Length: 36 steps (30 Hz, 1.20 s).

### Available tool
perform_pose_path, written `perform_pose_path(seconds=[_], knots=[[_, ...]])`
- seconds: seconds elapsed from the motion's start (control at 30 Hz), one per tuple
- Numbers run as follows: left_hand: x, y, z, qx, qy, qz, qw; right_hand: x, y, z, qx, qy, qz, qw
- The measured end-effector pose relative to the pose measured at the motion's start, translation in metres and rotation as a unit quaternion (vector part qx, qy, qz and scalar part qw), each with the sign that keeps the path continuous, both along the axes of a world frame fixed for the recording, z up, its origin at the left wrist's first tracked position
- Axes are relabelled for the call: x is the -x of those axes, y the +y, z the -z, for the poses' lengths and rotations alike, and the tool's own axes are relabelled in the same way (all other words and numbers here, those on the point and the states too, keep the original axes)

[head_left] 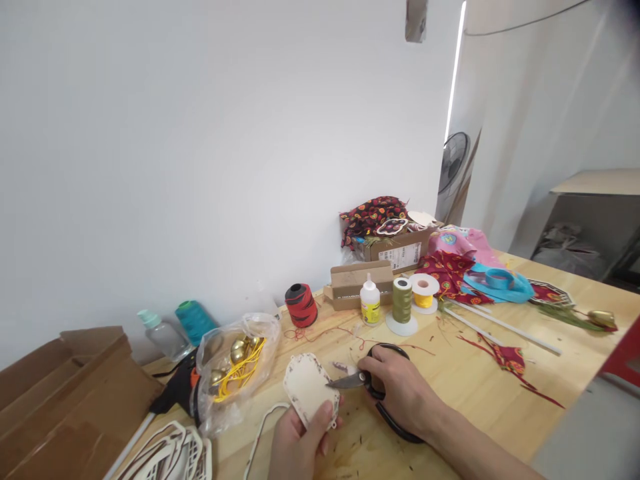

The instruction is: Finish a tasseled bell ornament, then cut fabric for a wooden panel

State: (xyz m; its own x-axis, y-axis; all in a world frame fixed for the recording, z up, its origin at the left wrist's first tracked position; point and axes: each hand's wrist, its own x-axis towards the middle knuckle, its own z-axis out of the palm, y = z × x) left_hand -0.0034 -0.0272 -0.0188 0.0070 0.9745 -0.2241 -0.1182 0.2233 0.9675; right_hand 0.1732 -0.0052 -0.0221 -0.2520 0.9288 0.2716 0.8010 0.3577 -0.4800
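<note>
A cream, scallop-edged flat piece (309,385) with dark marks along its border is pinched at its lower end in my left hand (305,437), thumb on top. Black-handled scissors (350,381) are in my right hand (400,390); their blades point left and the tip touches or lies just over the piece's right edge. A small pale scrap (344,367) lies just behind the blades. Beside my left hand a thin cream strip (261,433) curves on the wooden table (450,440).
Behind stand a red thread spool (301,305), a glue bottle (370,301), a green spool (402,301) and an open small box (363,283). Left are a plastic bag with gold bells (237,360), cream frames (173,457) and a cardboard box (75,400). White sticks (505,327) and fabric lie right.
</note>
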Motion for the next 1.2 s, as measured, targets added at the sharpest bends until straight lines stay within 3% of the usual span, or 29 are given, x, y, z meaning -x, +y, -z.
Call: perform_pose_path(seconds=[0.3, 0.67, 0.83, 1.0, 1.2], knots=[[0.004, -0.001, -0.004, 0.011, 0.01, 0.011, 1.0, 0.0, 0.001, -0.002, 0.012, 0.007, 0.022, 1.0], [0.005, -0.001, -0.008, 0.004, -0.025, -0.013, 1.0, 0.0, 0.001, 0.0, 0.015, 0.004, 0.002, 1.0], [-0.001, -0.006, -0.005, 0.026, -0.019, 0.026, 0.999, -0.002, 0.001, -0.002, 0.018, -0.003, 0.072, 0.997], [0.0, -0.002, -0.007, -0.008, 0.004, -0.025, 1.0, -0.001, -0.002, -0.001, 0.007, 0.009, 0.015, 1.0], [0.002, -0.004, -0.011, -0.012, 0.031, 0.004, 0.999, 0.0, -0.001, -0.001, 0.02, 0.004, 0.022, 1.0]])
